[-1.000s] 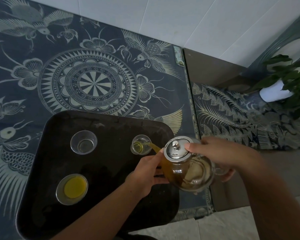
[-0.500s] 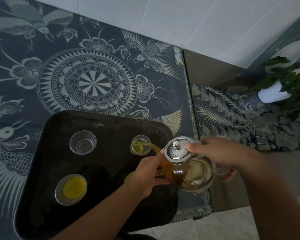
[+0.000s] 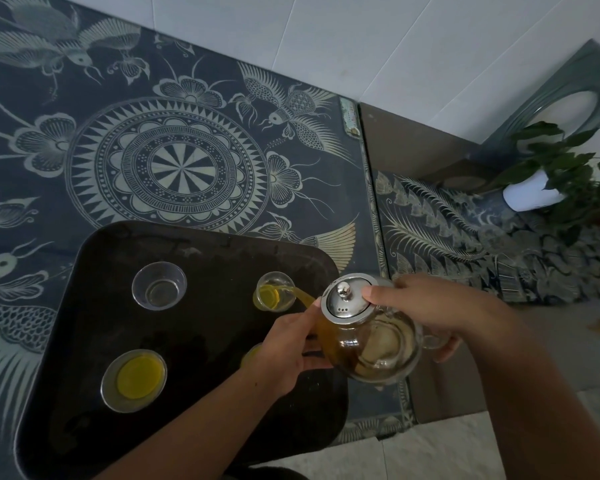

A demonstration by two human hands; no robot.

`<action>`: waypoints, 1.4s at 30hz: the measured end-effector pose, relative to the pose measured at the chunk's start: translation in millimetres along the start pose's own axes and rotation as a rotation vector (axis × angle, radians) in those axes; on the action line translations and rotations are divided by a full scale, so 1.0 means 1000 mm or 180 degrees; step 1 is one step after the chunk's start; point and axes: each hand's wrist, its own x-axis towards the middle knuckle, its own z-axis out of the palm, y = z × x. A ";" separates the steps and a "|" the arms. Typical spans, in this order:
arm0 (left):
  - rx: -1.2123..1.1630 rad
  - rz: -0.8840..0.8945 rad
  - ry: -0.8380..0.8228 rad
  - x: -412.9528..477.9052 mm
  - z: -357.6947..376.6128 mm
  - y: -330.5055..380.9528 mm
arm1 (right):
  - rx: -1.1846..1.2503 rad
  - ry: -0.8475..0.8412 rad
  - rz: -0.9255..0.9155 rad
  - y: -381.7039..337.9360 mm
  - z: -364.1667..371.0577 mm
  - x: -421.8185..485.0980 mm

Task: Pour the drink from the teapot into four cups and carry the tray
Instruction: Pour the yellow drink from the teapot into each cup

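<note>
A glass teapot (image 3: 374,344) with a steel lid (image 3: 347,299) is tilted left over the right edge of the dark tray (image 3: 201,251). My right hand (image 3: 426,310) grips its handle, with the forefinger lying on the lid. My left hand (image 3: 288,344) presses against the pot's left side below the spout. Yellow tea streams into the far right cup (image 3: 274,292), partly filled. The near left cup (image 3: 134,379) holds tea. The far left cup (image 3: 159,285) is empty. A fourth cup (image 3: 252,351) shows only as a yellow sliver behind my left hand.
The tray lies on a dark table top (image 3: 167,161) with pale engraved patterns. A lower patterned ledge (image 3: 465,237) runs to the right, with a potted plant in a white pot (image 3: 534,195) at its far end. Pale floor tiles lie beyond.
The tea level in the far right cup has risen as the stream keeps running. Both hands and the teapot have stayed nearly in place.
</note>
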 end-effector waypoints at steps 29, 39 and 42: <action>-0.0097 0.0052 -0.0119 -0.002 0.003 0.002 | -0.0054 0.0047 0.0024 0.001 -0.005 -0.002; -0.0048 0.0039 -0.0069 0.000 0.001 0.003 | -0.0048 0.0089 -0.0066 0.000 -0.004 -0.005; 0.0036 0.0084 -0.0045 -0.001 -0.001 0.004 | 0.0068 0.0103 -0.0148 0.001 0.001 -0.006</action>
